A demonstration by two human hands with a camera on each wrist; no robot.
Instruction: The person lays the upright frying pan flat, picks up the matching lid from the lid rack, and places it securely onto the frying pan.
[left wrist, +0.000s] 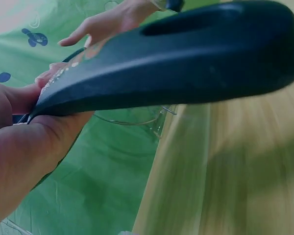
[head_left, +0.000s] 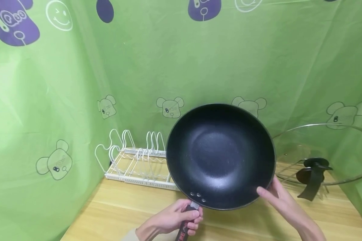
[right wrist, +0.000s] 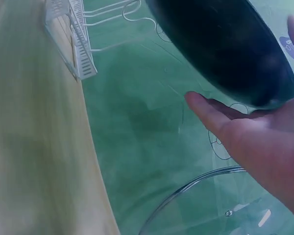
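Observation:
A black wok [head_left: 218,154] is held up over the table, tilted so its inside faces the head camera. My left hand [head_left: 181,216] grips its dark handle [head_left: 183,229] close to the riveted end, fingers wrapped round it. In the left wrist view the handle [left wrist: 186,63] stretches away from that hand, with a hanging slot near its end. My right hand [head_left: 285,202] is at the wok's lower right rim, thumb over the inner side. The right wrist view shows its fingers [right wrist: 210,112] extended beneath the wok's outer wall [right wrist: 230,54].
A white wire rack [head_left: 141,182] stands on the wooden table [head_left: 117,207] at the left, partly hidden by the wok. At the right a clear glass lid with a metal rim [head_left: 344,182] and a black knob [head_left: 315,177] stands on edge. Green printed cloth [head_left: 132,67] surrounds the table.

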